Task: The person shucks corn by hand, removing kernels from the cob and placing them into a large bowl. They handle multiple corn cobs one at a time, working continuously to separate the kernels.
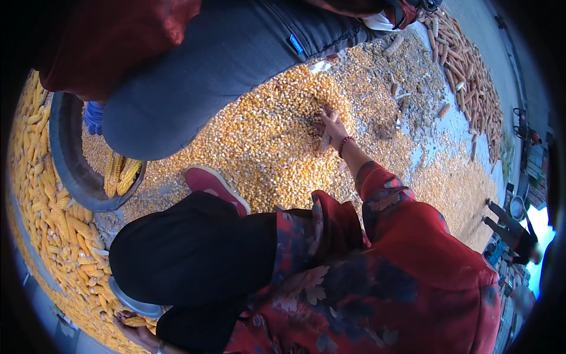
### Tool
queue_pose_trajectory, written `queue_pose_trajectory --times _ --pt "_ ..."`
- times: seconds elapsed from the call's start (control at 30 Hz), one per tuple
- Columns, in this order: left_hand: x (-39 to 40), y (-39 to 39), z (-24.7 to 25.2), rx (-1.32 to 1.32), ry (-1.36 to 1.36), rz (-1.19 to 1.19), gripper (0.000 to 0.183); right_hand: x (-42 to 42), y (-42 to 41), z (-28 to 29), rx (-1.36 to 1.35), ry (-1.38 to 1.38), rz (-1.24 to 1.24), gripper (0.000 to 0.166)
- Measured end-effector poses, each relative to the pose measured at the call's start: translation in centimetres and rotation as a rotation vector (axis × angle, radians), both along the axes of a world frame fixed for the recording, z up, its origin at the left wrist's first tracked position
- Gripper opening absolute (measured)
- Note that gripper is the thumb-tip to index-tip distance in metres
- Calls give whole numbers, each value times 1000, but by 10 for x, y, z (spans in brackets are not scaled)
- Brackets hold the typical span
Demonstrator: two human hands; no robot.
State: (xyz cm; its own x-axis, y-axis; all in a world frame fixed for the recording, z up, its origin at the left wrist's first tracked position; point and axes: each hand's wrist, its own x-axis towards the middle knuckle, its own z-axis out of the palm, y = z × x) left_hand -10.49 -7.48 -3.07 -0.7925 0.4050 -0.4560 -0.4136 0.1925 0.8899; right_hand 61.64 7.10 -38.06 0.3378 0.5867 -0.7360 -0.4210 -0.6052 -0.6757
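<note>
My right hand (334, 129), with a red bead bracelet, reaches over a broad heap of loose corn kernels (269, 150), its fingers around a mostly bare corn cob (325, 140). At the lower left, my left hand (140, 335) is closed around a yellow ear of corn (134, 321), beside the rim of a metal bowl (135, 301) partly hidden by my knee. A dark round basin (66, 168) at the left holds several yellow ears (118, 172). Another person's blue-gloved hand (93, 117) is at this basin, partly covered by that person's knee.
A co-worker's leg in dark trousers (212, 75) crosses the top. Many unshelled ears (57, 225) are piled along the left. Bare cobs (473, 93) lie heaped at the upper right, near debris mixed with kernels (411, 79). A person (515, 234) stands far right.
</note>
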Motion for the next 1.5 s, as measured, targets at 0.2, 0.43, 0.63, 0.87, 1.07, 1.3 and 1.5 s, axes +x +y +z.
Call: queue_pose_trajectory --times 0.2,0.43,0.63,0.87,1.07,1.3,1.5 --pt "-16 11 -7 71 -120 -121 16 154 -204 -18 -505 -224 -207 53" --pt "21 16 13 72 -118 -55 23 35 -113 77 -278 153 114 39" --pt "18 1 16 109 -76 -101 23 -171 41 72 -11 593 654 51" --pt "9 -25 18 100 -76 -137 19 -211 17 12 -106 491 508 58" --pt "-20 -49 11 63 -53 -113 16 -108 -31 44 -261 387 311 56" --pt "-19 -33 1 -39 57 -182 24 61 -215 6 -345 -24 -44 54" --pt "12 -3 3 -119 119 -89 25 111 -325 46 -1001 -267 27 40"
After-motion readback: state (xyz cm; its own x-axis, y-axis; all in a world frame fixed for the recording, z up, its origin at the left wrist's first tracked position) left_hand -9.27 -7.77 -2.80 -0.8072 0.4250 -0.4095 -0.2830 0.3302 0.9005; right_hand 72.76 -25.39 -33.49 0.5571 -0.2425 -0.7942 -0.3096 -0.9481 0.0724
